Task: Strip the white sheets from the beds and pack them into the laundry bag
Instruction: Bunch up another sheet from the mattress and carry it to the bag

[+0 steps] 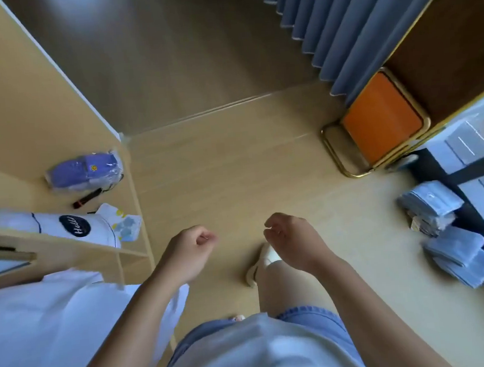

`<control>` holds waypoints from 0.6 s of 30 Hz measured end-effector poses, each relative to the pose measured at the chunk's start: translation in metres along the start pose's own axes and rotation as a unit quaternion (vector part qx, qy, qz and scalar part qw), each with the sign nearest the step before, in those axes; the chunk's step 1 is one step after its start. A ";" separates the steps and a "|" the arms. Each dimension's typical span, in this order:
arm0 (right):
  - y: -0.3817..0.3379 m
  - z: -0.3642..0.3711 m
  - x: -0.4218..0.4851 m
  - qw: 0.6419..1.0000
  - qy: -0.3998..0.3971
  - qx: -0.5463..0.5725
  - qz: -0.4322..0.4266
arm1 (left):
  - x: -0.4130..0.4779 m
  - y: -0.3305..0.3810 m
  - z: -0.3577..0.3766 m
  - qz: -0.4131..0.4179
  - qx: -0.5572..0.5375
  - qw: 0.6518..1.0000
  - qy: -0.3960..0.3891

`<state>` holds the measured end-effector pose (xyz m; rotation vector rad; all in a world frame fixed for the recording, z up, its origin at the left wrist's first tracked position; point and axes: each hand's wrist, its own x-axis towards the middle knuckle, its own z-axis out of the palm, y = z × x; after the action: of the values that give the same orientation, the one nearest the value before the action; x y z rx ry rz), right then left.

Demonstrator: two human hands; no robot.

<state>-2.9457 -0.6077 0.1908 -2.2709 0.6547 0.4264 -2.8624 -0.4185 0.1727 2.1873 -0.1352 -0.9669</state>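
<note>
Head view, looking straight down.

- Wood floor (219, 170): fills the middle of the view; a seam crosses it ahead of the hands.
- White sheet (43, 332): large pale mass at the near left edge of the floor, against the front of the shelf unit (22, 100). It lies under the left forearm; whether they touch is unclear.
- Blue curtain (338, 22): hangs in pleats at the far right.
- Orange stool (381, 118): brass-coloured frame, at the foot of the curtain.
- Folded blue-grey cloths (461, 257): several stacks along the right edge of the floor.
- On the shelf: white item printed "Hello" (63, 225), purple packet (84, 172) behind it, dark pen (87, 198) between them.
- Left hand (188, 249): raised over the floor, grip a closed fist, nothing in it.
- Right hand (292, 240): level with the left, well apart from the sheet, fingers curled in, grip narrow and empty.
- White shoe (261, 262): on the floor under the right hand.
</note>
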 end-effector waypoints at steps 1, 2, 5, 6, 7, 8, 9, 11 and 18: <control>-0.007 -0.006 0.022 1.000 -0.006 -0.011 -0.005 | 0.015 0.005 -0.009 -0.007 -0.007 1.000 0.007; -0.013 -0.012 0.046 1.000 -0.011 -0.018 -0.013 | 0.032 0.012 -0.019 -0.011 -0.009 1.000 0.015; -0.039 -0.034 0.127 0.998 -0.026 -0.029 -0.041 | 0.090 0.038 -0.051 -0.014 -0.005 0.999 0.037; -0.050 -0.043 0.156 0.997 -0.031 -0.034 -0.058 | 0.111 0.049 -0.064 -0.014 -0.004 0.999 0.047; -0.063 -0.053 0.186 0.996 -0.036 -0.039 -0.074 | 0.132 0.060 -0.078 -0.017 -0.002 0.998 0.057; -0.077 -0.065 0.213 0.995 -0.037 -0.044 -0.086 | 0.151 0.072 -0.093 -0.022 0.004 0.997 0.069; -0.093 -0.076 0.240 0.994 -0.037 -0.048 -0.094 | 0.170 0.085 -0.109 -0.027 0.009 0.996 0.079; -0.125 -0.095 0.291 0.991 -0.038 -0.048 -0.116 | 0.204 0.108 -0.142 -0.030 0.003 0.995 0.098; -0.225 -0.116 0.446 0.978 -0.106 -0.061 -0.169 | 0.291 0.128 -0.240 -0.098 -0.070 0.977 0.178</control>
<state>-2.4415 -0.7009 0.1830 -2.3522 0.1333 0.5418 -2.4688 -0.4784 0.1905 2.2315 0.3132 -0.6499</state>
